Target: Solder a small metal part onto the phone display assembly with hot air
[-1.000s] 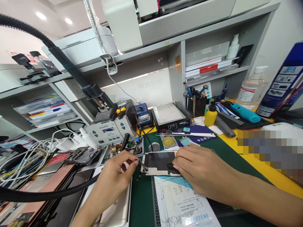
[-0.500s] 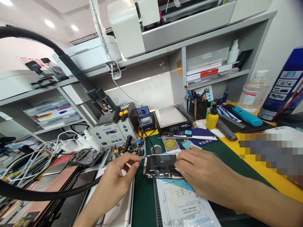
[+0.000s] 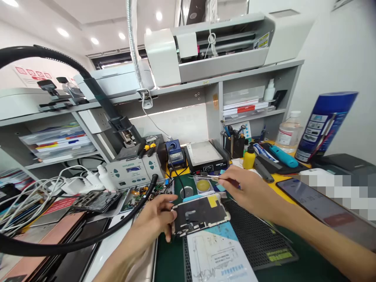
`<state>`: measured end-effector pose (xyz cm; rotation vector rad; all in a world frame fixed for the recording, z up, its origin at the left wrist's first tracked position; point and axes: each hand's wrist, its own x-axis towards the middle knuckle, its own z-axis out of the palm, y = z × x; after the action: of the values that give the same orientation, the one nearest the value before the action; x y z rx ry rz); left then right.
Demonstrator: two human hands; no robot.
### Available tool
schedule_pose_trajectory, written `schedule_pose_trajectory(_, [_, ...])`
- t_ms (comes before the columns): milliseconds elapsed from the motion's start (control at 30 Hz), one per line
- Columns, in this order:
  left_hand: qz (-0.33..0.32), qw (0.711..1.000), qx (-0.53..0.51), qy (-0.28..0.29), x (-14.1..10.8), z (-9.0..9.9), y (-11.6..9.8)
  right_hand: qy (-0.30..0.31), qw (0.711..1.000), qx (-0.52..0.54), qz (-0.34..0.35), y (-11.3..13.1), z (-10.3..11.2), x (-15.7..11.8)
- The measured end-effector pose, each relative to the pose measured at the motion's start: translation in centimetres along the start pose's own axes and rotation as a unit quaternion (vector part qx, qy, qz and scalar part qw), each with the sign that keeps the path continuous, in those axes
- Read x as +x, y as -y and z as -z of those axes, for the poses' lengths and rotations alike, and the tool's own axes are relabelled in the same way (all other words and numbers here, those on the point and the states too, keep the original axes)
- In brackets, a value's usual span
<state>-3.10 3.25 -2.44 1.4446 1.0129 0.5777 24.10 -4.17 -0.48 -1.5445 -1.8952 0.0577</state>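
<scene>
My left hand [image 3: 160,215] is closed on the left end of a phone screen panel [image 3: 202,214], its dark back facing up with a yellow patch at one corner. The panel is tilted above a printed blue-and-white sheet [image 3: 217,254]. Beyond it, my right hand [image 3: 241,186] pinches a slim pointed tool that looks like tweezers [image 3: 205,177], tips pointing left. Just under these tips are a tin of yellow paste [image 3: 203,185] and a round metal lid [image 3: 187,192]. My right palm hides the tool's other end.
A black perforated mat [image 3: 258,235] lies under the sheet. Behind stand a heating plate [image 3: 205,153], a blue soldering station [image 3: 175,153] and a grey rework station [image 3: 135,170]. A thick black hose [image 3: 88,246] loops past my left arm. A phone [image 3: 323,207] lies at right.
My right hand has left the panel and moved back to the tweezers, which were lying on the bench. My left hand has taken hold of the panel's left end. The camera view has tilted up.
</scene>
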Motion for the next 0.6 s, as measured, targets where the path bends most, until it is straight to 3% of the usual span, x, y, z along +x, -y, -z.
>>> schedule_pose_trajectory(133, [0.056,0.994,-0.087,0.04,-0.8,0.3,-0.6,0.081,0.993,0.018,-0.086,-1.6,1.5,0.4])
schedule_pose_trajectory(300, [0.041,0.984,-0.166,0.049,-1.5,0.4,-1.4,0.164,0.976,0.035,-0.138,-2.2,2.0,0.3])
schedule_pose_trajectory(433, [0.033,0.975,-0.213,0.047,-1.7,0.5,-1.4,0.141,0.975,0.008,-0.173,-2.9,2.5,0.7])
schedule_pose_trajectory(600, [0.066,0.966,-0.249,0.036,-1.8,0.1,-1.2,0.088,0.967,-0.049,-0.235,-5.5,3.6,1.3])
